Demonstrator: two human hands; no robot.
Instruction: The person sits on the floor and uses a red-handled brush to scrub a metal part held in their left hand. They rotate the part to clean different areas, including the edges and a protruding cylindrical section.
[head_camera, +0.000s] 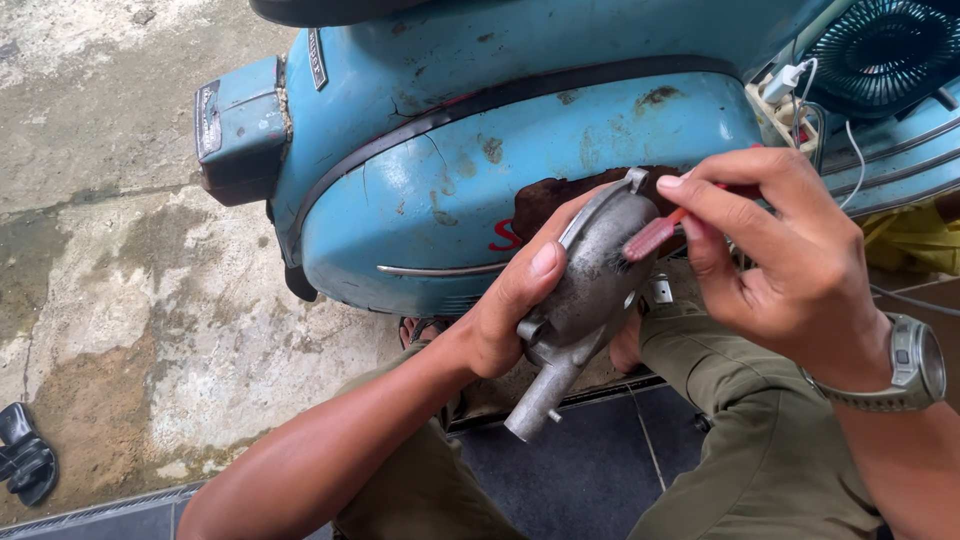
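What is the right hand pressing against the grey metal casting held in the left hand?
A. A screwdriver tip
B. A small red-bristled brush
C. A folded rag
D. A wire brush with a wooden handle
B: the right hand pinches a small red brush whose bristles lie against the grey metal casting gripped by the left hand.

Just beyond your fingertips (672, 183) the blue scooter panel (520, 170) blocks the way; your knees (760, 400) crowd below, and leftward lies open concrete floor (110, 300).

Olive trousers (760, 440), silver wristwatch (915, 365)
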